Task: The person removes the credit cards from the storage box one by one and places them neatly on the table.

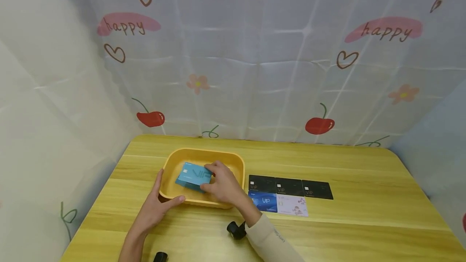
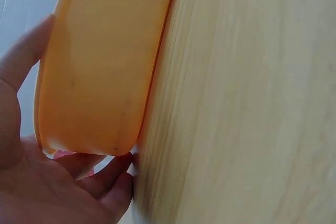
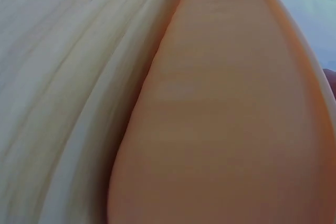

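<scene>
A yellow plastic basin (image 1: 238, 163) sits on the wooden table. My left hand (image 1: 153, 209) holds its near left corner, thumb along the front rim and fingers against the left side. In the left wrist view the fingers (image 2: 107, 179) bend against the orange-looking wall (image 2: 105, 66) low by the table. My right hand (image 1: 225, 183) reaches over the right side into the basin and pinches the right end of a light blue VIP card (image 1: 193, 173) between thumb and fingers. A darker blue edge shows under that card. The right wrist view mostly shows the basin's outer wall (image 3: 220, 98).
Right of the basin, three black VIP cards (image 1: 289, 186) lie in a row. Below them are a dark blue VIP card (image 1: 265, 202) and a white flowered card (image 1: 292, 206). A black camera part (image 1: 236, 230) shows by the right wrist. Printed curtains hang behind the table.
</scene>
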Demonstrator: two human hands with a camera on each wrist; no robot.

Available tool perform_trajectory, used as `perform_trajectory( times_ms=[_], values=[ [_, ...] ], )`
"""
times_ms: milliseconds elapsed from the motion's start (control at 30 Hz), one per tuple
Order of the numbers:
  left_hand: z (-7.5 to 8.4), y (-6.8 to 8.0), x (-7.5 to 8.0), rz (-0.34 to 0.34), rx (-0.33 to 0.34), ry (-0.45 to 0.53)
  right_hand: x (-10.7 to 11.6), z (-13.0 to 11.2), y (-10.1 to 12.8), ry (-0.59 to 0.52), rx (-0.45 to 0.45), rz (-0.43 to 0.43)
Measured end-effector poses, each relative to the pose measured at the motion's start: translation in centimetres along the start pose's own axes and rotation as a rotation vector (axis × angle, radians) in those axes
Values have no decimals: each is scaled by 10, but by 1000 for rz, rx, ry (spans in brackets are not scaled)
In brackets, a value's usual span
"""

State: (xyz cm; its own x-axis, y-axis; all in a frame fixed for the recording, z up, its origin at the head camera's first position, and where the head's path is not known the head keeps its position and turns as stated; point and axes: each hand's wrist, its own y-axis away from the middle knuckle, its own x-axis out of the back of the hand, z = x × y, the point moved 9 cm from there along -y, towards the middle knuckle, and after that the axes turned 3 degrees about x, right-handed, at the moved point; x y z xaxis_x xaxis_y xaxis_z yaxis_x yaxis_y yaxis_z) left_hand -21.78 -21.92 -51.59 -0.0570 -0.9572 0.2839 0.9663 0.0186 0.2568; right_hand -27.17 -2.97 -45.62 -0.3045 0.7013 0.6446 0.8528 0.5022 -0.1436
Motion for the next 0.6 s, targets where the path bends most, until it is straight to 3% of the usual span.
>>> perform_trajectory(
  times_ms=[600],
  values=[
    [-1, 0, 2, 13, 5, -41, 16, -6, 27, 33, 73, -14]
  ],
)
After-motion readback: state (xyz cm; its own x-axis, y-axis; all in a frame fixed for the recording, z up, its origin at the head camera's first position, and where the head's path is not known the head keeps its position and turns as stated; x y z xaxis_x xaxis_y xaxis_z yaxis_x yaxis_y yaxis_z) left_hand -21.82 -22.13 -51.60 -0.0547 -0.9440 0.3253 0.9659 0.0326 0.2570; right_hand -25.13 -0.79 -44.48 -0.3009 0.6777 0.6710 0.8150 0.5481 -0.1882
